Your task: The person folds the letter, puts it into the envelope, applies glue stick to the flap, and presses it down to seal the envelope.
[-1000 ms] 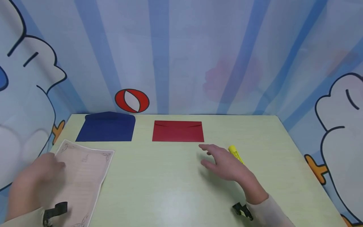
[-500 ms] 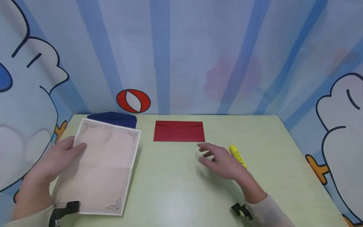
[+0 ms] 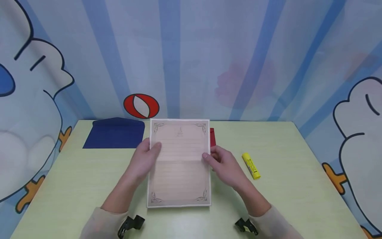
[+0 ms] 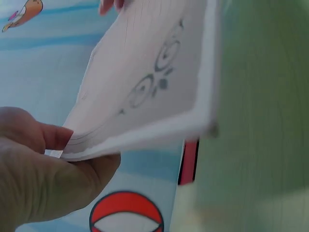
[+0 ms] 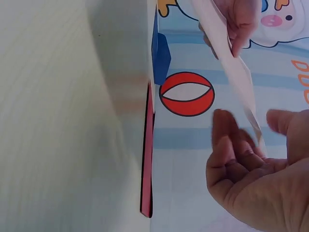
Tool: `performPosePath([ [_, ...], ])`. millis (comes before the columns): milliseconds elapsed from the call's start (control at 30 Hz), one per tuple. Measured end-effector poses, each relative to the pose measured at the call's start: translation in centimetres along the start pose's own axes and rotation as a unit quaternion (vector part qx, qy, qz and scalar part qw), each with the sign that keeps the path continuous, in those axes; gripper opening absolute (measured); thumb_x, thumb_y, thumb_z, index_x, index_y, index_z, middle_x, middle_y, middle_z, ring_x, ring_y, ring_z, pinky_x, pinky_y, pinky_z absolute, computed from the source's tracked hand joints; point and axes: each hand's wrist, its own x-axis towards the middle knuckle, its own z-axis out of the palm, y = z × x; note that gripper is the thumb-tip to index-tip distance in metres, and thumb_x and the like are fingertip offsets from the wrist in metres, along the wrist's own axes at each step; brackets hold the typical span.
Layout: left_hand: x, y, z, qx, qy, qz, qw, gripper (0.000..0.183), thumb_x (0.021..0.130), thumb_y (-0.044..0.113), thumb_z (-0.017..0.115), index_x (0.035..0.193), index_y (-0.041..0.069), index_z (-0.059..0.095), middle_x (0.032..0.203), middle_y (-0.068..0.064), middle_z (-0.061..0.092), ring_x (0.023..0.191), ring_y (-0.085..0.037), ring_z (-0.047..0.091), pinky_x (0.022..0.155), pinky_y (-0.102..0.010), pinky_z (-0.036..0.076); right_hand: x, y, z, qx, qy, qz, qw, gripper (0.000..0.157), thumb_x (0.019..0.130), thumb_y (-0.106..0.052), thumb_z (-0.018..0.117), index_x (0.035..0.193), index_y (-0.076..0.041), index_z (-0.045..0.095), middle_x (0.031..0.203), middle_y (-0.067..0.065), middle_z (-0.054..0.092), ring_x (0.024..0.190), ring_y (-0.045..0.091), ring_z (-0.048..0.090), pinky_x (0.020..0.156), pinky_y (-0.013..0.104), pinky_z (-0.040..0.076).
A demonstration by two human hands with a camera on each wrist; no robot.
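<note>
A sheet of cream letter paper (image 3: 180, 179) with ornate corners, ruled lines and a crease across its middle is held up above the table. My left hand (image 3: 143, 157) pinches its left edge, thumb on the front and fingers behind; the left wrist view shows this grip (image 4: 53, 174) closely. At the right edge is my right hand (image 3: 225, 166). In the right wrist view the paper's edge (image 5: 236, 77) lies between the thumb and loosely bent fingers (image 5: 236, 150), with a gap at the thumb. The paper hides most of a red envelope (image 3: 213, 136).
A dark blue envelope (image 3: 116, 134) lies at the table's back left. Right of my right hand lies a yellow glue stick (image 3: 251, 166). A printed cartoon backdrop (image 3: 191, 59) stands behind the pale table (image 3: 283, 186).
My left hand has picked up the letter paper from the left of the table and brought it right, to the middle. My right hand has moved slightly left, to the paper's right edge.
</note>
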Motion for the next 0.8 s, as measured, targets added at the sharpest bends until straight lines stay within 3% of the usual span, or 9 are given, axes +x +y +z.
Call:
performPosePath([
  [100,0.3,0.2,1.5,-0.039,0.009,0.002,0.9992,0.046,0.114,0.032,0.045,0.152,0.007,0.048,0.127,-0.017,0.066,0.116,-0.030,0.065,0.104,-0.050,0.049,0.0,0.2,-0.2,0.036,0.021,0.023,0.999,0.031,0.109,-0.030,0.063,0.123,-0.003,0.069,0.099,0.009,0.075,0.082,0.025,0.067,0.074,0.035,0.059],
  [200,0.5,0.2,1.8,-0.066,-0.003,0.003,0.9978,0.045,0.114,0.030,0.047,0.151,0.005,0.048,0.130,-0.018,0.066,0.118,-0.031,0.067,0.107,-0.051,0.049,0.2,0.3,-0.7,0.065,0.029,0.033,0.997,0.033,0.110,-0.030,0.061,0.122,-0.001,0.069,0.099,0.013,0.074,0.081,0.025,0.066,0.071,0.031,0.057],
  [333,0.6,0.0,1.4,-0.060,-0.027,0.006,0.9978,0.054,0.112,0.028,0.053,0.158,0.005,0.038,0.138,-0.021,0.065,0.123,-0.033,0.068,0.111,-0.055,0.048,0.4,0.4,-1.4,0.085,0.045,0.036,0.995,0.034,0.111,-0.031,0.060,0.121,0.001,0.068,0.099,0.015,0.073,0.082,0.025,0.066,0.071,0.029,0.056],
  [500,0.5,0.0,1.0,-0.034,-0.011,0.057,0.9977,0.070,0.109,0.017,0.061,0.169,0.020,0.024,0.120,-0.017,0.075,0.107,-0.029,0.074,0.098,-0.045,0.058,0.6,0.5,-2.0,0.082,0.078,0.034,0.993,0.034,0.110,-0.032,0.061,0.123,-0.001,0.065,0.099,0.015,0.073,0.083,0.025,0.066,0.071,0.028,0.056],
  [600,0.4,0.1,1.0,-0.005,0.009,0.091,0.9958,0.063,0.108,0.013,0.063,0.164,0.025,0.039,0.106,-0.013,0.077,0.096,-0.027,0.073,0.085,-0.037,0.061,0.7,0.6,-2.1,0.079,0.103,0.017,0.991,0.042,0.107,-0.027,0.068,0.141,-0.008,0.055,0.098,0.014,0.073,0.086,0.025,0.066,0.073,0.027,0.056],
  [667,0.3,0.2,1.1,0.020,0.012,0.102,0.9945,0.048,0.108,0.012,0.063,0.154,0.023,0.056,0.108,-0.009,0.076,0.095,-0.025,0.071,0.081,-0.035,0.061,0.7,0.6,-2.1,0.074,0.120,-0.011,0.990,0.052,0.104,-0.022,0.072,0.150,-0.014,0.050,0.094,0.013,0.071,0.084,0.024,0.063,0.070,0.025,0.053],
  [733,0.2,0.3,1.0,0.054,0.007,0.107,0.9927,0.036,0.109,0.012,0.062,0.143,0.020,0.067,0.114,-0.006,0.074,0.097,-0.024,0.067,0.081,-0.033,0.059,0.6,0.7,-2.1,0.052,0.135,-0.046,0.988,0.051,0.102,-0.018,0.074,0.149,-0.015,0.054,0.089,0.013,0.066,0.080,0.023,0.059,0.066,0.024,0.050],
  [800,0.0,0.4,1.0,0.087,-0.008,0.115,0.9895,0.033,0.107,0.012,0.065,0.139,0.017,0.070,0.118,-0.007,0.070,0.100,-0.026,0.064,0.083,-0.035,0.058,0.6,0.7,-2.3,0.017,0.138,-0.083,0.987,0.040,0.102,-0.016,0.075,0.140,-0.014,0.065,0.090,0.012,0.065,0.079,0.023,0.056,0.065,0.024,0.047],
])
